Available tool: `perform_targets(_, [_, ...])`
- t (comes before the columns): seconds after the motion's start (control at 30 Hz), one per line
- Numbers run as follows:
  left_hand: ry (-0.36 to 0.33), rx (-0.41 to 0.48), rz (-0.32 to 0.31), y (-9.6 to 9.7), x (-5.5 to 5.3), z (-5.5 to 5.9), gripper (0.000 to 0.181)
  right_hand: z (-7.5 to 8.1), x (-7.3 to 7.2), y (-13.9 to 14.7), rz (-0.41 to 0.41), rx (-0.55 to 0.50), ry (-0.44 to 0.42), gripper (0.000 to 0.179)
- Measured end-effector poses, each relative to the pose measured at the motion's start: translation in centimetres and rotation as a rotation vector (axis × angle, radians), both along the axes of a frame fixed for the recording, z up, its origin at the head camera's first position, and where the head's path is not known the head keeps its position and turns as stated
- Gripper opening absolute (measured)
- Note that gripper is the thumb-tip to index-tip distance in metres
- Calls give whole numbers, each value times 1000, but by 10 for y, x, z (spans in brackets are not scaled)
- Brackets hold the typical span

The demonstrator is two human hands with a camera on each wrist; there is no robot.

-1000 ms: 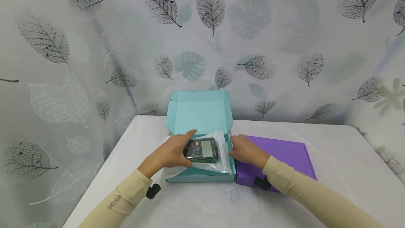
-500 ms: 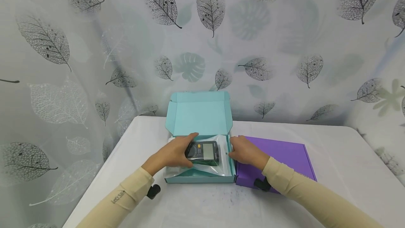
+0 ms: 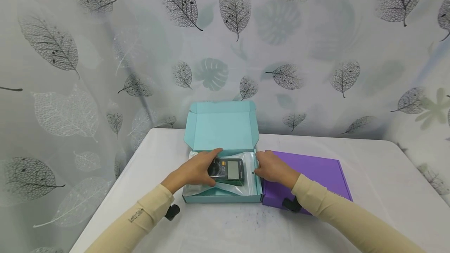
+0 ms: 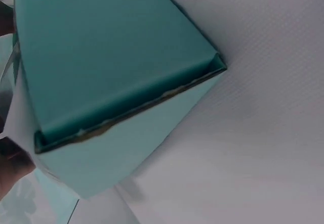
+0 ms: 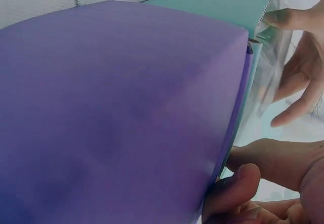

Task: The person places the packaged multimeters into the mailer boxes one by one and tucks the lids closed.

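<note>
On the white table [image 3: 225, 231], the wide-spread left hand [image 3: 196, 169] gripped the bagged multimeter [image 3: 233, 170] within the teal box [image 3: 225, 198]; the right hand [image 3: 271, 166] pinched the box's three-o'clock wall [image 3: 259, 188]. Placement seemed underway, calling for gentle release.

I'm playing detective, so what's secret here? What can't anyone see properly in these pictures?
Inside the flat purple cardboard box: its closed lid hides it, head view.
One end of the black rectangular plastic multimeter: the left hand covers it, head view.
The multimeter's tiny markings: too small, head view.
Most of the left hand: cut off by the left edge, left wrist view.
</note>
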State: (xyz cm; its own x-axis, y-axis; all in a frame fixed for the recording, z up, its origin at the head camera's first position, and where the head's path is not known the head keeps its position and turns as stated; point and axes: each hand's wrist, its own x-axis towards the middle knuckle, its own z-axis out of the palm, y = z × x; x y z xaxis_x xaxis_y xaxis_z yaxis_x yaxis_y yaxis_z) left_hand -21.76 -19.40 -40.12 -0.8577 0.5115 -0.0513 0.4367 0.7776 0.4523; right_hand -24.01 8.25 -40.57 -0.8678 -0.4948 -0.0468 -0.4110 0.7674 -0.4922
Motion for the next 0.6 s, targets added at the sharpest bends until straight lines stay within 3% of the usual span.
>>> perform_targets(0.37, [-17,5,-5,0,-1,-6,106,0,1,0,-1,19,5,17])
perform_targets(0.6, [-48,22,-25,-1,-3,-19,105,0,1,-2,16,31,25,22])
